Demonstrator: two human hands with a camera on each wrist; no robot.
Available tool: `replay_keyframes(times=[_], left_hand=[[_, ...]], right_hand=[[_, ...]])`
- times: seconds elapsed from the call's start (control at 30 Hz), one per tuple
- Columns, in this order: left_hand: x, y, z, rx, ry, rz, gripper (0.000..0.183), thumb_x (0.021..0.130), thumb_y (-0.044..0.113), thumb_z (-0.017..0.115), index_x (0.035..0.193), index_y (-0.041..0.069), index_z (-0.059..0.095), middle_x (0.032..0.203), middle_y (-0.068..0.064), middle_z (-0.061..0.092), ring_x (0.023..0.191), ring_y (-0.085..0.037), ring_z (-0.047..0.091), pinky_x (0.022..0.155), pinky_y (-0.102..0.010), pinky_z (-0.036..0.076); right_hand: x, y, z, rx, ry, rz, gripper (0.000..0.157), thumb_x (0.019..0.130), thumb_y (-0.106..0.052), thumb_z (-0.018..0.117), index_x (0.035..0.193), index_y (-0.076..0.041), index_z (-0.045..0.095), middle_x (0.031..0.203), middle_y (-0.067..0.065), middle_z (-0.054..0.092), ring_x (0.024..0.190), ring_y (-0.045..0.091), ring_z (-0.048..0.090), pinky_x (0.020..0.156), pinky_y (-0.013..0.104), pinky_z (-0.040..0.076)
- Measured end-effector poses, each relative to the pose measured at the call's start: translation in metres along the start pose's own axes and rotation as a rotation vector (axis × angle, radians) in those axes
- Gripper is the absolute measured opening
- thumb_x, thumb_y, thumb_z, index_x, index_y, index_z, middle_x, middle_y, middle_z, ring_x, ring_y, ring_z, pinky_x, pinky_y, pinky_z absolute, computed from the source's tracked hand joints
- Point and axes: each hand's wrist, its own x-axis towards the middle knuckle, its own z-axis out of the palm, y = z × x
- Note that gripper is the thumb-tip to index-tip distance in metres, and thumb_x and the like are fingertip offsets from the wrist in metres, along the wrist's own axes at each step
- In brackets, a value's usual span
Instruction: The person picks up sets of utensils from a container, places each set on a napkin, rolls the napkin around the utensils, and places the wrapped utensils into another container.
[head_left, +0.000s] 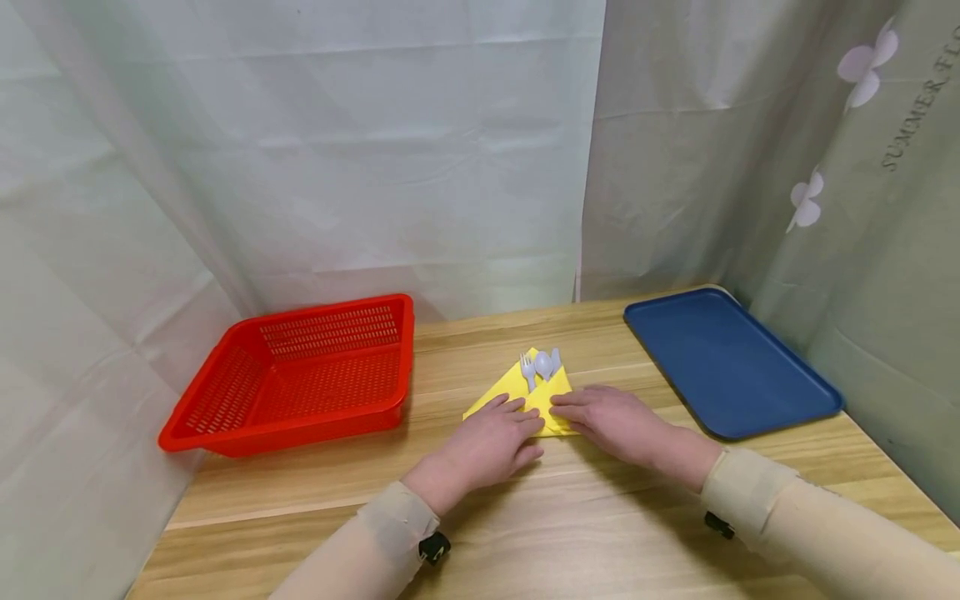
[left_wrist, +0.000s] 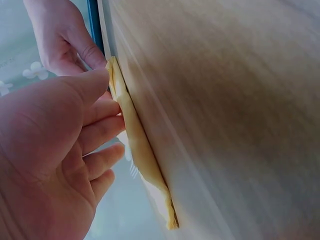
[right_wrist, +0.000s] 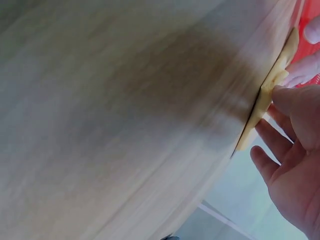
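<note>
A yellow napkin [head_left: 552,390] lies folded on the wooden table, one flap crossing over the lower ends of a pale plastic fork [head_left: 528,372], spoon [head_left: 543,365] and knife [head_left: 556,359]. Their upper ends stick out at the back. My left hand [head_left: 489,443] rests on the napkin's front left part, fingers extended over the fold. From the other side my right hand [head_left: 617,422] touches the right edge of the flap with its fingertips. In the left wrist view the napkin [left_wrist: 137,140] appears as a low, thin layer along the tabletop, fingertips right against it.
A red perforated basket [head_left: 396,414] stands at the left of the table. To the right lies a flat blue tray [head_left: 723,367], close to the table's right edge. Pale curtains [head_left: 420,167] hang behind and at both sides.
</note>
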Motion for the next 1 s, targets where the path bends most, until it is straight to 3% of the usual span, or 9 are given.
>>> replay_keyframes(times=[0.33, 0.57, 1.0], left_hand=[[-0.001, -0.001, 0.001, -0.028, -0.029, -0.024, 0.053, 0.112, 0.046, 0.065, 0.154, 0.013, 0.064, 0.16, -0.004, 0.061, 0.154, -0.029, 0.05, 0.132, -0.047, 0.03], [-0.005, -0.002, 0.001, -0.044, -0.034, -0.043, 0.06, 0.112, 0.046, 0.065, 0.16, 0.011, 0.059, 0.164, -0.003, 0.056, 0.158, -0.03, 0.045, 0.132, -0.048, 0.029], [-0.017, -0.009, 0.0, -0.112, 0.068, -0.15, 0.059, 0.111, 0.041, 0.068, 0.156, 0.004, 0.061, 0.161, -0.013, 0.059, 0.15, -0.033, 0.054, 0.128, -0.05, 0.038]], right_hand=[[0.002, 0.003, -0.003, -0.063, -0.003, -0.086, 0.04, 0.105, -0.012, 0.076, 0.144, -0.008, 0.073, 0.148, 0.008, 0.07, 0.132, 0.031, 0.068, 0.11, 0.054, 0.055], [0.003, 0.004, -0.002, -0.072, -0.028, -0.078, 0.04, 0.106, -0.012, 0.074, 0.146, -0.008, 0.072, 0.149, 0.007, 0.07, 0.134, 0.029, 0.068, 0.113, 0.053, 0.054], [0.004, 0.003, -0.002, -0.112, -0.008, -0.114, 0.037, 0.103, -0.009, 0.078, 0.14, -0.008, 0.076, 0.144, 0.006, 0.073, 0.13, 0.025, 0.07, 0.112, 0.05, 0.054]])
